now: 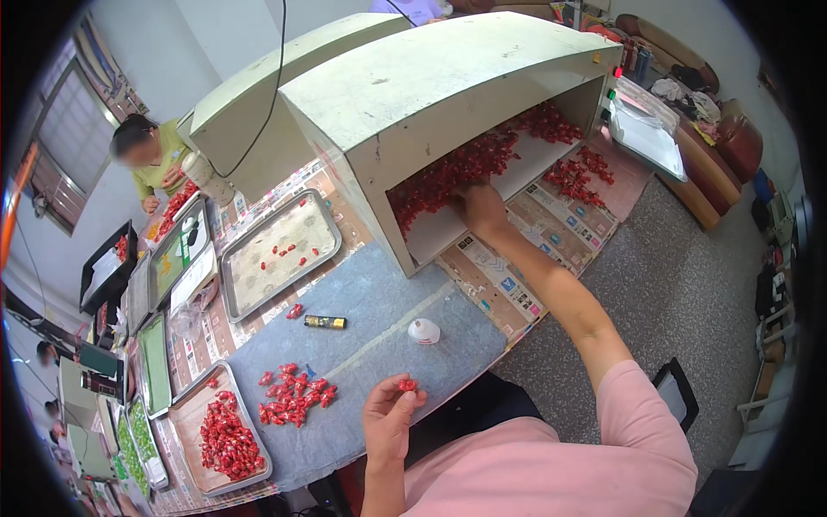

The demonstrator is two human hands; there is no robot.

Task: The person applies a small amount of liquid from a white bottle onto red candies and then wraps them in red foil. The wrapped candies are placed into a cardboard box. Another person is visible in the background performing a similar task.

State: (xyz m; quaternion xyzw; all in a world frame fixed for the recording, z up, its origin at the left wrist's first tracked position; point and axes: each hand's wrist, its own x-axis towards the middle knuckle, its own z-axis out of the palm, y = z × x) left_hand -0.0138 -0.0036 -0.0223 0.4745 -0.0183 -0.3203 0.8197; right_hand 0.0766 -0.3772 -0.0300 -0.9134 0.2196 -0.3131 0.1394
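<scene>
My left hand [389, 420] is closed, pinching a small red figurine [408, 385] between thumb and fingertips above the table's front edge. My right arm stretches into the open front of a large cream metal box [448, 69]. Inside, my right hand [482, 209] is at the near edge of a heap of red figurines [448, 177]; its fingers are hidden there. More of them lie in a loose group [297, 396] on a blue cloth [379, 289], left of my left hand. A metal tray [185, 422] beyond that group holds a pile of the same pieces.
On the cloth stand a white dropper bottle [424, 332] and a black-and-gold battery-like cylinder [325, 322]. A shallow metal tray [231, 297] with a few red pieces lies behind. Loose red pieces [579, 177] sit right of my forearm. A co-worker [164, 159] sits far left.
</scene>
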